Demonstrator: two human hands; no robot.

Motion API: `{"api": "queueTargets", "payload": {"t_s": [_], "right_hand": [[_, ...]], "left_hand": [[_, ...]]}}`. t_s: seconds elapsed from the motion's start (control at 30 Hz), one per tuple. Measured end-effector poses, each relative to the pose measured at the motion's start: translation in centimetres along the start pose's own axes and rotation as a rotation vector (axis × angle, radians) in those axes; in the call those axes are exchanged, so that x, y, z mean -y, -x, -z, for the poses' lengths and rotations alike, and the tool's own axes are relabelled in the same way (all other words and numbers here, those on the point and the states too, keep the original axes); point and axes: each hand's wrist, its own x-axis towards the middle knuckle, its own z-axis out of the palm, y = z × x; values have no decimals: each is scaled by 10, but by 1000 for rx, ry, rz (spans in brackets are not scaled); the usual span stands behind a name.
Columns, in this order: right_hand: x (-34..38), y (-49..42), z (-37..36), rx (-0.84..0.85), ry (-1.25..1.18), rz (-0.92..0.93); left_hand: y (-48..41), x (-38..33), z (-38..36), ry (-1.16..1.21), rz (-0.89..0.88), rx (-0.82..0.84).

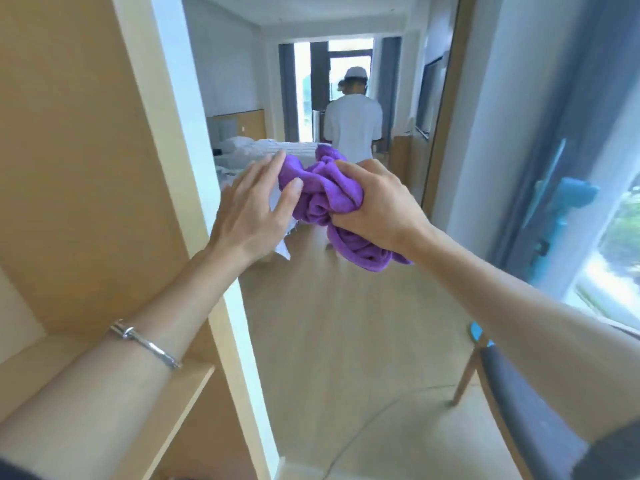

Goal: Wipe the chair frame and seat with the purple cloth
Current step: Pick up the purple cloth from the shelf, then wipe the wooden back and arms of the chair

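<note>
The cloth (313,199), held in mid-air well above the chair (512,386), is clenched in a wad by the right hand (377,199) and only touched by the flat left hand (254,206); it is judged soft, light and limp, best gripped bunched.

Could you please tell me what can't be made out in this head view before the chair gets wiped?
1. Head view: the chair is mostly covered by the right forearm and cut off by the lower right edge, so its seat and frame barely show.
2. Head view: the purple cloth is bunched in the right grip, which covers its middle.
3. Head view: the blue object on the window frame is too blurred to identify.
</note>
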Motion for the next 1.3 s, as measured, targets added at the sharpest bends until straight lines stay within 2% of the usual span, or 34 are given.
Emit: {"api": "queueTargets", "payload": {"t_s": [0.37,0.8,1.03,1.3], "right_hand": [[-145,37,82,-177,201,-267],[-296,46,147,-180,291,-403],[-367,104,195,-182,367,-632],[-420,155,218,-191,472,-882]], "left_hand": [[-63,-95,-128,150,-182,230],[-138,-187,-279,221,-278,353],[-141,-255,-378,298,-375,505],[-144,-332,-465,428,-534,626]]}}
